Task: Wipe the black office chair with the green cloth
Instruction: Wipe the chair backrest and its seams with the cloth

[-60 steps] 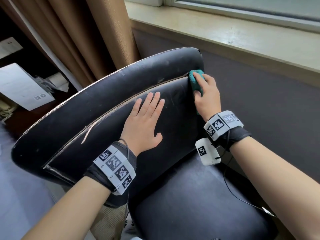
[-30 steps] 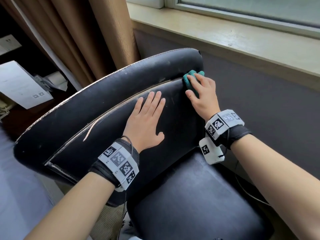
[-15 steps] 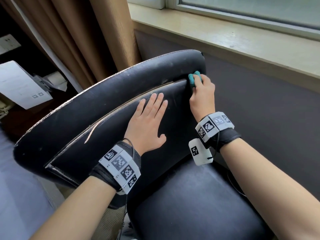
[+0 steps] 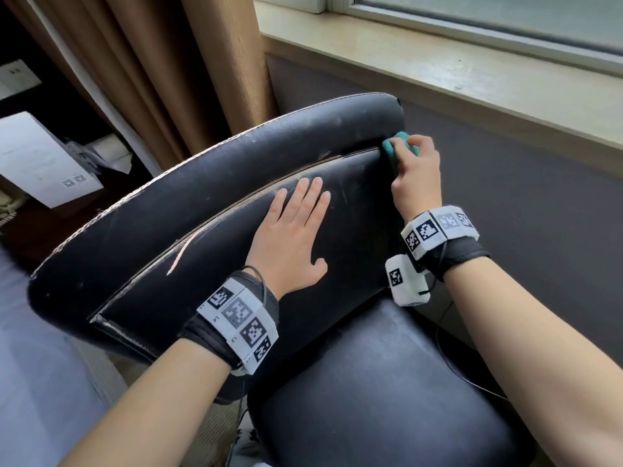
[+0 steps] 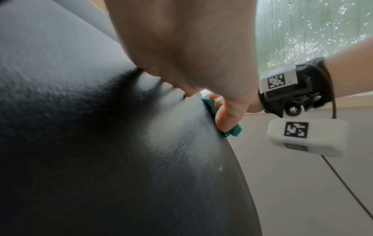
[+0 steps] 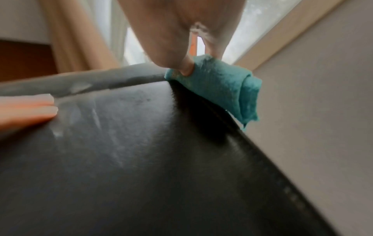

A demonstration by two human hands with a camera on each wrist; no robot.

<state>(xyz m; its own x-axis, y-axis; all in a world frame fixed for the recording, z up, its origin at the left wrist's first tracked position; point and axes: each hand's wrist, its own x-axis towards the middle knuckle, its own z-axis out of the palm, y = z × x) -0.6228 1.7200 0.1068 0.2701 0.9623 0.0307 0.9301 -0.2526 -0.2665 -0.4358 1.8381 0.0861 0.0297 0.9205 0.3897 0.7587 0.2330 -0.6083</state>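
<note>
Wiping edge: my right fingers [image 4: 409, 143] are curled tight round the bunched green cloth [image 4: 394, 148], pressing it into the seam at the right end of the chair back, so I read this as working grime out of the groove under the top roll.
Cloth from the wrist: the right wrist view shows the cloth [image 6: 220, 86] folded over the corner of the back panel, a tail hanging off the side.
Right hand: my right hand [image 4: 416, 178] sits knuckles-up against the panel's outer edge.
Bracing fingers: my left fingers [image 4: 310, 197] lie straight and close together, flat on the panel, holding nothing; I judge they steady the swivelling chair.
Left hand: my left hand [image 4: 290, 237] rests mid-panel, well short of the cloth.
Chair: the black office chair [image 4: 202, 203] stands below the window sill [image 4: 472, 72], beside the curtain [image 4: 188, 69].
Change: against half a second ago, more cloth shows above my right fingers, and my left hand has not shifted.
</note>
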